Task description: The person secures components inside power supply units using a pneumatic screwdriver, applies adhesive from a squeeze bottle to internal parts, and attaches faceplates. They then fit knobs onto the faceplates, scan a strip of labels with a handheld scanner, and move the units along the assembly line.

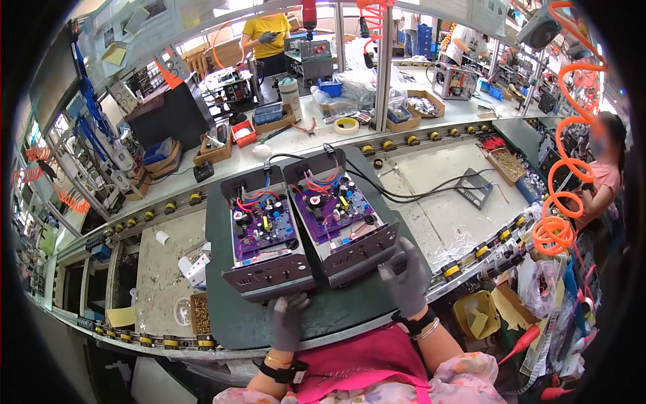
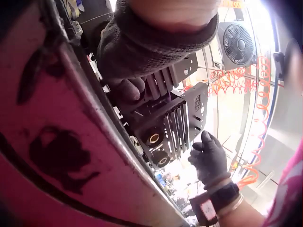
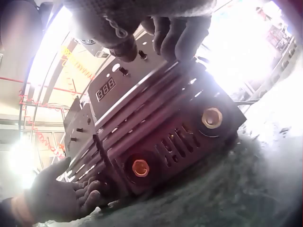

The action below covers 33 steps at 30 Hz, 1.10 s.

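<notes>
Two open metal machine housings with purple circuit boards, the left board (image 1: 262,225) and the right board (image 1: 340,210), stand side by side on a dark green pallet (image 1: 336,311). Grey gloves cover both hands. My left hand (image 1: 288,323) is just below the left unit's front panel (image 1: 272,277), its fingers loosely bent at the lower edge in the right wrist view. At the right end of the other front panel (image 1: 363,256), my right hand (image 1: 407,277) has its fingers spread. Vent slots and round brass-coloured connectors (image 3: 140,168) show low on the panels.
Black cables run from the units to a loose metal plate (image 1: 474,188) on the right. Roller conveyor rails (image 1: 390,144) border the work area. A box of small brass parts (image 1: 200,313) sits left of the pallet. Orange coiled hoses (image 1: 572,168) hang at the right, near another person (image 1: 602,175).
</notes>
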Available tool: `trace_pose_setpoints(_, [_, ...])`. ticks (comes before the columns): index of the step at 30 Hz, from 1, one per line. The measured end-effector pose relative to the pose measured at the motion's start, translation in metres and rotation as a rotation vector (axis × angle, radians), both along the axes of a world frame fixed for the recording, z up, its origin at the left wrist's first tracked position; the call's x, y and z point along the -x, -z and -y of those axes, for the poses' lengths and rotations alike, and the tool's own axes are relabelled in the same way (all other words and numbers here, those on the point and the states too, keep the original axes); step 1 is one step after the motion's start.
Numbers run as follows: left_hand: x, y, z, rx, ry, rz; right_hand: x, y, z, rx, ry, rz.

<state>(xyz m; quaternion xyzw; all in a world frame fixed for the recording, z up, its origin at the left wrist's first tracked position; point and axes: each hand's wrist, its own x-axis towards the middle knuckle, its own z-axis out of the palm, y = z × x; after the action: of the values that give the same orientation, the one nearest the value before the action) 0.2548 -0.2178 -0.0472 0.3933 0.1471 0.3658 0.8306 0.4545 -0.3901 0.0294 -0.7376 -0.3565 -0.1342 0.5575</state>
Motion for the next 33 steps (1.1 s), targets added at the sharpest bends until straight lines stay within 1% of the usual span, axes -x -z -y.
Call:
trace_pose_setpoints(1, [0.000, -0.005, 0.000, -0.028, -0.009, -0.010, 0.003, -0.010, -0.004, -0.026, -0.011, 0.054])
trace_pose_setpoints(2, [0.001, -0.010, 0.000, -0.058, -0.018, -0.021, 0.003, -0.012, -0.009, -0.056, -0.014, 0.047])
trace_pose_setpoints(4, [0.002, -0.022, 0.006, -0.021, -0.040, -0.101, 0.002, -0.015, -0.020, -0.122, -0.029, 0.034])
trace_pose_setpoints(5, [0.002, -0.027, 0.009, -0.004, -0.056, -0.139, 0.002, -0.018, -0.025, -0.090, 0.009, 0.064])
trace_pose_setpoints(8, [0.010, -0.025, 0.018, 0.081, -0.157, -0.257, 0.001, -0.018, -0.037, -0.101, 0.078, 0.106])
trace_pose_setpoints(9, [0.012, -0.034, 0.029, 0.118, -0.192, -0.323, -0.001, -0.017, -0.040, -0.117, 0.097, 0.139])
trace_pose_setpoints(11, [0.026, -0.028, 0.035, -0.069, -0.058, -0.371, -0.004, -0.011, -0.044, -0.144, 0.140, 0.197])
trace_pose_setpoints(12, [0.030, -0.032, 0.038, -0.159, 0.011, -0.397, -0.006, -0.010, -0.043, -0.098, 0.160, 0.247])
trace_pose_setpoints(13, [0.034, -0.039, 0.038, -0.367, -0.023, -0.438, -0.008, -0.009, -0.041, -0.049, 0.178, 0.295])
trace_pose_setpoints(14, [0.037, -0.048, 0.034, -0.742, -0.125, -0.447, -0.008, -0.008, -0.039, 0.005, 0.193, 0.343])
trace_pose_setpoints(16, [0.032, -0.091, 0.016, -1.490, -0.333, -0.443, -0.012, -0.013, -0.040, 0.069, 0.234, 0.513])
trace_pose_setpoints(17, [0.026, -0.094, 0.006, -1.609, -0.385, -0.415, -0.013, -0.014, -0.041, 0.095, 0.254, 0.600])
trace_pose_setpoints(20, [0.011, -0.127, -0.008, -1.938, -0.616, -0.477, -0.012, -0.015, -0.037, 0.188, 0.238, 0.593])
trace_pose_setpoints(23, [-0.002, -0.132, -0.024, -2.071, -0.618, -0.490, -0.007, -0.018, -0.036, 0.106, 0.254, 0.568])
trace_pose_setpoints(26, [-0.007, -0.135, -0.035, -2.164, -0.518, -0.477, 0.001, -0.019, -0.035, 0.086, 0.139, 0.439])
trace_pose_setpoints(29, [-0.007, -0.129, -0.043, -2.208, -0.543, -0.466, 0.008, -0.027, -0.044, 0.110, 0.100, 0.430])
trace_pose_setpoints(32, [-0.004, -0.139, -0.044, -2.249, -0.473, -0.481, 0.006, -0.022, -0.049, 0.132, 0.100, 0.567])
trace_pose_setpoints(33, [-0.004, -0.138, -0.046, -2.250, -0.493, -0.466, 0.006, -0.023, -0.049, 0.144, 0.093, 0.593])
